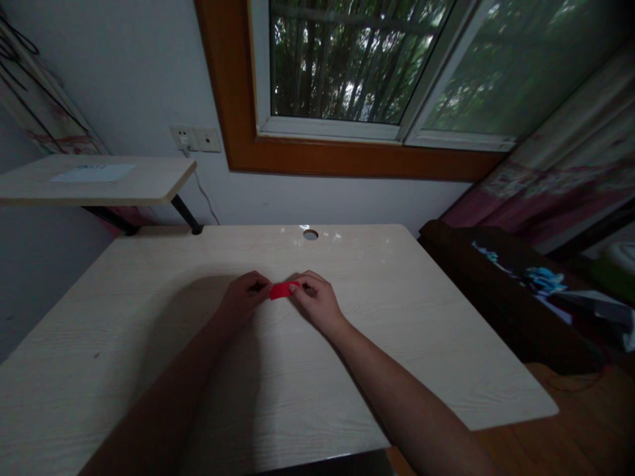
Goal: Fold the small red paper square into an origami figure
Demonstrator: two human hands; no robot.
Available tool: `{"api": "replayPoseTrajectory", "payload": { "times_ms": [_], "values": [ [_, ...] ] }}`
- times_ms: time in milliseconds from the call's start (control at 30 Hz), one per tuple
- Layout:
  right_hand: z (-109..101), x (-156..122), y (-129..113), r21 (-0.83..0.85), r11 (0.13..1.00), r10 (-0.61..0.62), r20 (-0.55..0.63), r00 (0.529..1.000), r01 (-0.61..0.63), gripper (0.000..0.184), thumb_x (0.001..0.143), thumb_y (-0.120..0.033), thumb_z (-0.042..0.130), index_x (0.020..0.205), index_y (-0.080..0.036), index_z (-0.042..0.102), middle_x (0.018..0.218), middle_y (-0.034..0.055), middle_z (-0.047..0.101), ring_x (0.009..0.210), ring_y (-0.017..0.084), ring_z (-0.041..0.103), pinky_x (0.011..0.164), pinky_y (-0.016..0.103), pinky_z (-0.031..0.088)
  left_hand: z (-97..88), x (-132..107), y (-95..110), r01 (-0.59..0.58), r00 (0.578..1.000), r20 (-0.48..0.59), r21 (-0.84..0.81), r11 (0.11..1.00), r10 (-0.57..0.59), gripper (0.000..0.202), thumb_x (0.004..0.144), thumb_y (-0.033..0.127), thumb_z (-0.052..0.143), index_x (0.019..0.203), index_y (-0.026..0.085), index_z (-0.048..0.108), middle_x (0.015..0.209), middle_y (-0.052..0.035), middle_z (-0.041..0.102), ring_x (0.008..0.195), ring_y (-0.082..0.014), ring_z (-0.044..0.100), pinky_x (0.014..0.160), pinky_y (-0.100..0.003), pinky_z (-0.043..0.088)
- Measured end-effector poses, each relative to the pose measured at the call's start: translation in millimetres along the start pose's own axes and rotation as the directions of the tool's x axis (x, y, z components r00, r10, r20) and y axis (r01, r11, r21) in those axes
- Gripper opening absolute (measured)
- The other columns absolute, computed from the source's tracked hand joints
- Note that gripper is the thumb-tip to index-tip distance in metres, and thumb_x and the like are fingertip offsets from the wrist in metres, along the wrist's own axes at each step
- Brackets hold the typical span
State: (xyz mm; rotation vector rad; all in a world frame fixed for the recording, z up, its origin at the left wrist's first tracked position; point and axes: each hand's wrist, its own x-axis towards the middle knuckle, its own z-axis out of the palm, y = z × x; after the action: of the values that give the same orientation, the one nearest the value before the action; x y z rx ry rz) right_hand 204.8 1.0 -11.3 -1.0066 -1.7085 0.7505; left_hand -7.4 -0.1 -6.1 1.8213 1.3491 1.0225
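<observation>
A small flat red strip (281, 290), paper-like in look, is stretched between my two hands over the middle of the desk. My left hand (244, 294) pinches its left end between thumb and fingers. At the right end, my right hand (319, 297) grips it with the thumb on top. The strip's ends are hidden under the fingertips. Both hands are just above or resting on the pale wood-grain desk (397, 370); I cannot tell whether the strip touches the surface.
A raised shelf (163, 182) on black legs stands at the desk's back left, with a white sheet (94, 173) on it. A round cable hole (310, 235) lies near the back edge. Right of the desk is a dark brown piece of furniture (476, 284) with cloth and bags.
</observation>
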Motion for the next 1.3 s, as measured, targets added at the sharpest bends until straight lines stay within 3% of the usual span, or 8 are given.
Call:
{"api": "replayPoseTrajectory", "payload": {
  "times_ms": [233,367,533,667,833,1100,1233,1300],
  "values": [
    [-2.5,0.7,12.1,0.064,0.994,0.097,-0.098,0.99,-0.091,0.012,0.085,-0.024,0.063,0.075,-0.02,0.069,0.08,0.0027,0.065,0.075,0.017,0.059,0.068,0.029,0.045,-5.5,3.9,-10.4,0.066,0.991,-0.118,-0.03,0.997,-0.069,0.018,0.082,0.035,0.063,0.078,0.018,0.066,0.075,-0.0018,0.066,0.07,-0.0155,0.06,0.065,-0.025,0.047],
    [-1.9,1.0,13.1,0.075,0.992,0.109,-0.096,0.989,-0.102,0.011,0.085,-0.025,0.063,0.076,-0.02,0.069,0.079,0.0023,0.065,0.074,0.016,0.059,0.067,0.028,0.045,-3.9,6.5,-13.6,0.021,0.982,-0.187,-0.066,0.998,-0.033,0.017,0.084,0.035,0.062,0.083,0.019,0.067,0.083,-0.003,0.067,0.076,-0.0159,0.062,0.07,-0.026,0.05],
    [0.7,0.5,5.4,0.048,0.998,0.038,-0.014,0.999,-0.037,0.01,0.085,-0.023,0.064,0.077,-0.02,0.069,0.078,0.0021,0.064,0.074,0.016,0.059,0.067,0.027,0.044,2.5,2.9,-8.0,-0.081,0.995,-0.067,-0.097,0.992,0.075,0.019,0.087,0.036,0.062,0.095,0.02,0.069,0.098,-0.0053,0.067,0.085,-0.0161,0.064,0.074,-0.026,0.053],
    [1.8,-0.9,0.6,0.026,1.0,-0.011,0.038,0.999,0.01,0.009,0.087,-0.021,0.063,0.082,-0.021,0.071,0.082,0.0036,0.066,0.078,0.017,0.061,0.07,0.028,0.047,5.3,-0.3,-6.3,-0.094,0.995,0.025,-0.017,0.995,0.095,0.018,0.087,0.035,0.063,0.084,0.019,0.069,0.082,-0.0021,0.067,0.077,-0.0146,0.063,0.07,-0.024,0.05],
    [3.4,-1.3,-0.1,-0.02,0.996,-0.088,0.063,0.994,0.089,0.011,0.085,-0.022,0.067,0.095,-0.024,0.071,0.092,0.0048,0.07,0.086,0.019,0.063,0.077,0.031,0.05,6.4,-1.6,-4.4,-0.167,0.985,0.06,0.061,0.984,0.163,0.015,0.088,0.029,0.063,0.081,0.018,0.069,0.081,-0.0027,0.066,0.074,-0.0137,0.062,0.068,-0.023,0.048],
    [6.0,-1.0,-1.0,-0.139,0.965,-0.208,0.11,0.972,0.222,0.009,0.086,-0.017,0.066,0.088,-0.025,0.071,0.088,0.0031,0.071,0.085,0.019,0.063,0.082,0.035,0.048,7.0,-2.2,-6.7,-0.365,0.931,0.084,0.175,0.914,0.355,0.011,0.089,0.021,0.061,0.081,0.018,0.068,0.079,-0.0029,0.065,0.075,-0.0137,0.061,0.073,-0.025,0.048],
    [3.3,-0.2,-1.5,-0.172,0.957,-0.222,0.081,0.972,0.233,0.011,0.085,-0.015,0.065,0.086,-0.025,0.071,0.086,0.0026,0.072,0.084,0.019,0.063,0.08,0.035,0.048,4.5,-2.1,-7.7,-0.394,0.919,0.061,0.185,0.901,0.389,0.01,0.088,0.019,0.061,0.081,0.018,0.067,0.079,-0.0037,0.065,0.076,-0.0145,0.061,0.074,-0.027,0.049],
    [-0.2,0.9,-0.1,-0.183,0.958,-0.216,0.053,0.975,0.222,0.011,0.083,-0.014,0.066,0.084,-0.024,0.07,0.084,0.0023,0.071,0.082,0.019,0.062,0.079,0.035,0.048,2.6,-2.2,-5.9,-0.353,0.936,0.07,0.193,0.915,0.346,0.011,0.089,0.019,0.06,0.081,0.017,0.067,0.082,-0.0044,0.066,0.079,-0.0149,0.061,0.076,-0.027,0.049]
  ]
}}
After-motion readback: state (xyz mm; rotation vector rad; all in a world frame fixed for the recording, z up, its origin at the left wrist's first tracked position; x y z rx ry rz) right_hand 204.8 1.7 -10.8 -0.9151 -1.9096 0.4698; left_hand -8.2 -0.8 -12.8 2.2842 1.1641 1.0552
